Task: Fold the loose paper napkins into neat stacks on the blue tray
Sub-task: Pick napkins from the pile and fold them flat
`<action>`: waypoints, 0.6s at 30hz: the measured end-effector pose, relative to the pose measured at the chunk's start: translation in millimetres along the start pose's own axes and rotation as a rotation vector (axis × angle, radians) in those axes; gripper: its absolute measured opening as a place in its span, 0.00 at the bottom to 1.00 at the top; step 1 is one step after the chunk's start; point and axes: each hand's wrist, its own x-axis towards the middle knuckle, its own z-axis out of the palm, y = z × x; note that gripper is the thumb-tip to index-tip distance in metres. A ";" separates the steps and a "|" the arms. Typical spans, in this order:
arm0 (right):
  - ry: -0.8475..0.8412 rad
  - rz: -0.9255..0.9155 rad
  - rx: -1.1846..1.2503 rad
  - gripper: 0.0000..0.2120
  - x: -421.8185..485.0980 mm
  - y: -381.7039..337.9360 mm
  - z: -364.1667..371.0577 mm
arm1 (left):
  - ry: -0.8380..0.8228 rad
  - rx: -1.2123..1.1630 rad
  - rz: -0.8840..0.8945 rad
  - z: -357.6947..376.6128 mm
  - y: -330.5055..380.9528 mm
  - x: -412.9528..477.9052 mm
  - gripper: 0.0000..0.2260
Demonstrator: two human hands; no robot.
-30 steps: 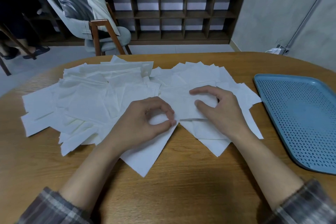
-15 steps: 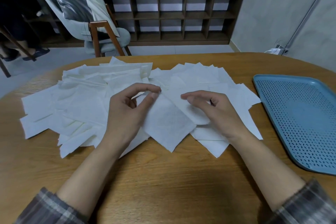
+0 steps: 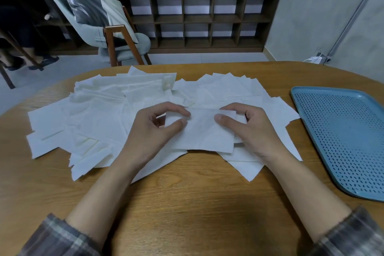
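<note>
Two hands pinch one white square paper napkin [image 3: 204, 134] at centre frame, the left hand [image 3: 151, 131] at its left edge and the right hand [image 3: 256, 129] at its right, atop the scattered white napkin pile [image 3: 93, 114], with the perforated blue plastic tray [image 3: 342, 141] at far right.

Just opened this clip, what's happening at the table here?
A person is sorting loose paper napkins spread on a wooden table. The left hand and right hand each pinch one napkin lying on top of them, apparently mid-fold. The blue tray at the right holds no napkins yet.
</note>
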 end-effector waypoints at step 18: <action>-0.098 -0.098 -0.090 0.31 -4.5 -6.1 5.3 | -0.009 -0.017 -0.106 10.8 -8.5 -0.5 0.08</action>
